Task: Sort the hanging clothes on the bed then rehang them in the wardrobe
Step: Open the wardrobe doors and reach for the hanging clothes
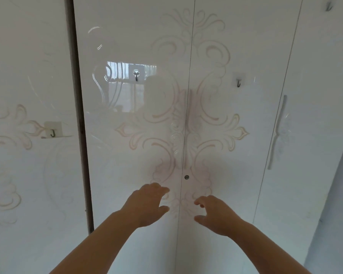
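**Clerk:** Entry one, the wardrobe (131, 135)?

**Checker:** White gloss with a scrollwork pattern, doors closed. It fills the view from 9 to 3 o'clock. The centre pair is the left door (115, 194) and the right door (236, 194), which meet at a seam (184, 147).

**Clerk:** How does the seam run?

**Checker:** Its long axis goes from 12 to 6 o'clock, slightly tilted. The keyhole (186, 177) sits just beside it on the right door, at 12 o'clock from the hands.

**Clerk:** The hands?

**Checker:** The left hand (147, 204) is empty, fingers spread and loosely bent, with the seam at its 3 o'clock. The right hand (214, 212) is likewise empty, with the seam at its 9 o'clock. They are apart, with the seam between them. Both are just beside it, and neither is clearly nearer. Whether they touch the door, I cannot tell.

**Clerk:** Fittings?

**Checker:** Three stick-on hooks (136, 75), with nothing hanging on them. A long bar handle (277, 133) at 3 o'clock, well apart from both hands.

**Clerk:** The hanging clothes and the bed?

**Checker:** Neither is in view. The clothes are presumably behind the doors. By my reading, the step in hand is opening the centre pair. That calls for each hand to draw its own door away from the seam, toward 9 and 3 o'clock.
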The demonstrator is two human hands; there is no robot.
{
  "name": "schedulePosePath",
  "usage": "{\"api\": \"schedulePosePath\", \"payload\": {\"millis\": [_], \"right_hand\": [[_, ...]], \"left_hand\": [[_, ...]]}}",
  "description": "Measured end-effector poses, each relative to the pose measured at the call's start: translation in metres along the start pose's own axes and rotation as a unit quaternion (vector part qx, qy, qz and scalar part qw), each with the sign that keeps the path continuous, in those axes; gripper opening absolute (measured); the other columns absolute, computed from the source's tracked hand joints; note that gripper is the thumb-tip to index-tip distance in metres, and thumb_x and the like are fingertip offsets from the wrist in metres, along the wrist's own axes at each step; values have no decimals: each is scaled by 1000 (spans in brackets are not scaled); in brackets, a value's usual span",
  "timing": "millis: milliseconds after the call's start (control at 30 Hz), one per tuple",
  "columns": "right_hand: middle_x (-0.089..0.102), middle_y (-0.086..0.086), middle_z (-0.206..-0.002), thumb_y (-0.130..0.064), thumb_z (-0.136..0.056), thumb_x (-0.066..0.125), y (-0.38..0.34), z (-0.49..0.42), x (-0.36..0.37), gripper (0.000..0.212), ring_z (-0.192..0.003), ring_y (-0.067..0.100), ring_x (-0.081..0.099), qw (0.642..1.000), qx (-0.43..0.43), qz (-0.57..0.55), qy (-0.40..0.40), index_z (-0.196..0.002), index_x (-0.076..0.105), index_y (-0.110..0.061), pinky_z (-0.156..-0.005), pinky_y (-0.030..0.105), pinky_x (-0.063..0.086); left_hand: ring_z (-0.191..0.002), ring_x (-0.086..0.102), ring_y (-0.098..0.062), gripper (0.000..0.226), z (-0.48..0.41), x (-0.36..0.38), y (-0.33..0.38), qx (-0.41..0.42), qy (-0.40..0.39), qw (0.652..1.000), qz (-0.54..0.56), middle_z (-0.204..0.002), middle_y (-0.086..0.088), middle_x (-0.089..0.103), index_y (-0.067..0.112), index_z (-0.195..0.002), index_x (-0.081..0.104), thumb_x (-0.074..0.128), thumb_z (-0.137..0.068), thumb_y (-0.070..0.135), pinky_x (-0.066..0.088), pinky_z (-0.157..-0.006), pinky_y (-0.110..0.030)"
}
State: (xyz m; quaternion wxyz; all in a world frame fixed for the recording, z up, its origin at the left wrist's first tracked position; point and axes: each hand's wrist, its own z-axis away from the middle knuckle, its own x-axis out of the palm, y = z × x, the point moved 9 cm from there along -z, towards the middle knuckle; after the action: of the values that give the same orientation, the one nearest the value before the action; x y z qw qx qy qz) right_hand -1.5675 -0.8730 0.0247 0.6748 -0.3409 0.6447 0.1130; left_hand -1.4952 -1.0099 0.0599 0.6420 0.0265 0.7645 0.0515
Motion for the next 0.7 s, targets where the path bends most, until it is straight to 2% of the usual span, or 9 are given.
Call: {"api": "schedulePosePath", "payload": {"millis": [200,333,400,467,500,600,700], "right_hand": [[47,1,-130,-35,-92,54,1,-96,-53,49,-118,12,47,992,-37,-41,114,-137,41,-23,-100,25,36],[43,2,-135,-32,-92,54,13,-153,-99,52,-125,17,41,973,-47,-68,215,-140,37,-22,-103,27,33],[41,3,-138,-32,-92,56,16,-172,-120,53,-127,19,38,955,-57,-77,281,-140,37,-21,-104,29,33],[39,3,-138,-32,-91,57,18,-186,-136,55,-128,21,36,937,-65,-84,332,-141,37,-21,-102,32,34],[38,3,-139,-32,-90,58,19,-191,-141,56,-128,22,36,929,-67,-86,353,-141,37,-20,-103,32,34],[36,5,-143,-32,-89,61,24,-204,-151,62,-130,23,35,903,-64,-92,414,-143,35,-17,-106,36,34],[34,7,-145,-35,-88,61,29,-211,-154,68,-134,19,31,886,-63,-110,446,-145,31,-14,-110,34,30]], "left_hand": [[-140,20,-17,58,-97,-37,-25,11,134,991,-16,-153,5,22,29,-147,22,46,-94,40,27,-111,-33],[-143,13,-16,62,-157,-63,-30,28,200,979,-40,-156,3,14,29,-148,16,44,-94,41,20,-113,-33],[-142,19,-21,62,-180,-73,-36,38,246,968,-45,-155,-2,20,27,-148,21,48,-93,38,21,-113,-35],[-135,37,-29,61,-198,-79,-41,54,300,950,-63,-147,-10,37,22,-143,33,49,-86,36,29,-106,-39],[-133,39,-31,61,-206,-80,-42,64,320,942,-77,-144,-12,41,20,-140,35,45,-83,38,31,-103,-42],[-138,23,-29,61,-230,-80,-43,86,362,921,-114,-148,-13,35,20,-141,30,38,-84,40,26,-108,-47],[-139,20,-31,61,-250,-83,-41,120,401,899,-127,-151,-13,28,17,-142,30,39,-85,38,20,-113,-47]]}}
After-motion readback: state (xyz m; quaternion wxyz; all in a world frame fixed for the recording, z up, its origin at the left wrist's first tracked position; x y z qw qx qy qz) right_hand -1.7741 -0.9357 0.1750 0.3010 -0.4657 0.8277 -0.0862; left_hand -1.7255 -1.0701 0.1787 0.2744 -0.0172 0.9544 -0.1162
